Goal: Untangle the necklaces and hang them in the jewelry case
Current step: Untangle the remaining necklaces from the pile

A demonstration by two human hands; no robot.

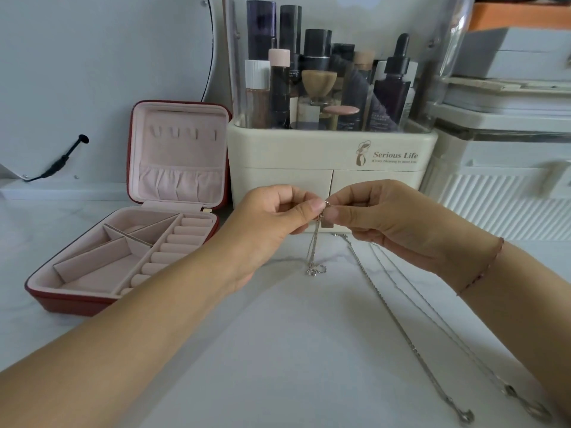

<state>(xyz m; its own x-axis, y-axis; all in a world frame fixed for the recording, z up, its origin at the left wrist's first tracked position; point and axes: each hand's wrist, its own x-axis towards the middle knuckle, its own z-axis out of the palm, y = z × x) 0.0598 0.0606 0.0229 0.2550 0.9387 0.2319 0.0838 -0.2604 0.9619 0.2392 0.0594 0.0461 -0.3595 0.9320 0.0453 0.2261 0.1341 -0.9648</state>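
Note:
My left hand and my right hand meet above the white table and together pinch the top of a thin silver necklace. Its chain hangs down, and its lower end with a small pendant rests on the table. Two more silver chains lie stretched out on the table to the right, with clasps near the front edge. The red jewelry case stands open at the left, with a pink lining, a row of hooks in its upright lid and nothing on them.
A cream cosmetics organizer full of bottles stands right behind my hands. White storage boxes are stacked at the right. A round mirror with a black cable leans at the back left. A thin bracelet circles my right wrist.

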